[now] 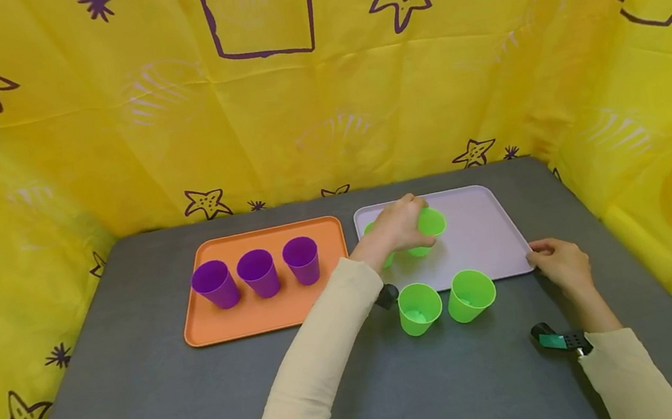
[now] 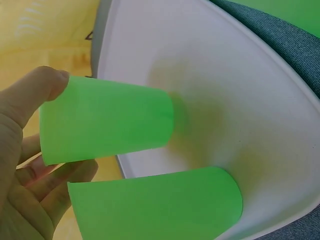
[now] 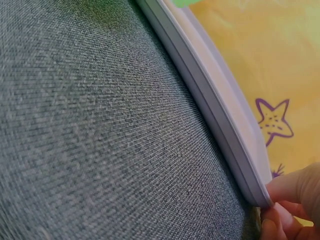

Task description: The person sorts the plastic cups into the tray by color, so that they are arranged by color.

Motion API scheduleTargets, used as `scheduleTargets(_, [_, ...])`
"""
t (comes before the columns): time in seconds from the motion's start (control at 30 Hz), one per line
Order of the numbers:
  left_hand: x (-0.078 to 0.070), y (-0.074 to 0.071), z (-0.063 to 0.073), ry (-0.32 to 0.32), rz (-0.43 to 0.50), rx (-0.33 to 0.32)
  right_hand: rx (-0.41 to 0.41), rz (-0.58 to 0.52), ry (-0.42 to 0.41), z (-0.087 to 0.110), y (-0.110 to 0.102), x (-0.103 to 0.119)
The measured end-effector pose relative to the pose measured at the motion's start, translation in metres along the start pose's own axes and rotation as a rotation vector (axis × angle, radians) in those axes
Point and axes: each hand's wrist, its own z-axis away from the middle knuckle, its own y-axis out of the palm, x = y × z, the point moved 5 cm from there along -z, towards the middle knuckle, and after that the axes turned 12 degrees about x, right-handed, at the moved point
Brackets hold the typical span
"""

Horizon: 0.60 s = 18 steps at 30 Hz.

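My left hand (image 1: 402,223) grips a green cup (image 1: 432,222) by its rim, over the left part of a pale lilac tray (image 1: 477,235). Thumb and fingers lie on opposite sides of that cup in the left wrist view; whether its base touches the tray I cannot tell. Beside it on the tray stands a second green cup (image 2: 165,207), mostly hidden behind the hand in the head view. At the tray's near right corner, my right hand (image 1: 562,266) pinches the rim (image 3: 252,185) between thumb and fingers.
Two more green cups (image 1: 419,309) (image 1: 471,296) stand on the grey table (image 1: 145,412) just before the lilac tray. To the left, an orange tray (image 1: 224,330) carries three purple cups (image 1: 259,274), with my left forearm crossing its right corner. Yellow patterned cloth (image 1: 272,132) surrounds the table's back and sides.
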Motion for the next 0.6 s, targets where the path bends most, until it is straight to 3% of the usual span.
scheduleTargets(0.6, [0.0062, 0.0042, -0.0012, -0.035, -0.023, 0.035, 0.002, -0.018, -0.005, -0.0001, -0.0003, 0.0013])
